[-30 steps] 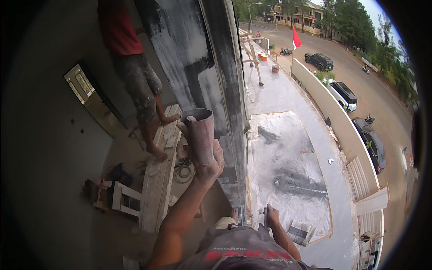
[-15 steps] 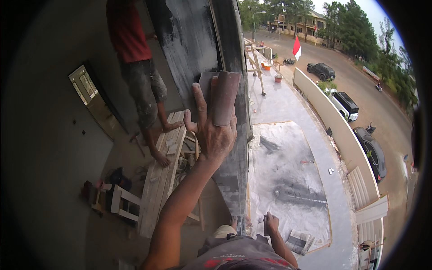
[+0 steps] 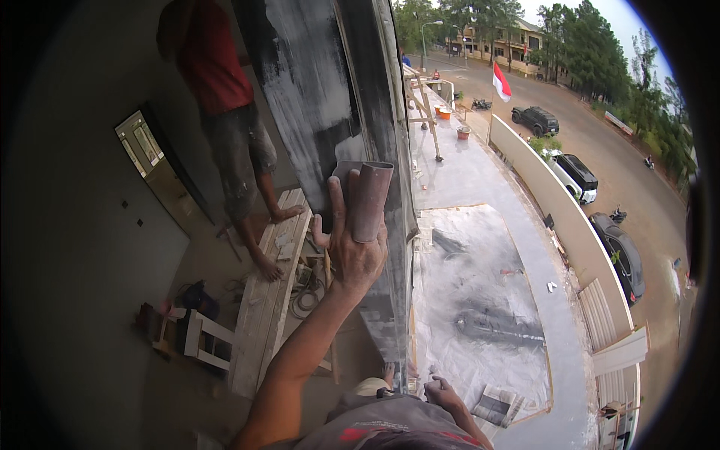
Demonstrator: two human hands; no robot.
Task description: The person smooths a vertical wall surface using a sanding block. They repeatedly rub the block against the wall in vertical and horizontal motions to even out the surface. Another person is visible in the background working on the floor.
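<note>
Left hand frame centre, fingers wrapped around folded sandpaper sheet, pressed against dark wall panel; right hand fisted, bottom centre.

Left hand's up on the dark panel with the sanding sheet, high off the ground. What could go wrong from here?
1. The left hand presses the folded sanding sheet on the dark panel high above the white ground sheet; a slip could likely mean a fall.
2. The right hand is low by the panel's edge; whether it grips anything cannot be told.
3. Another person stands barefoot on a plank nearby; a dropped sheet or dust might reach them.
</note>
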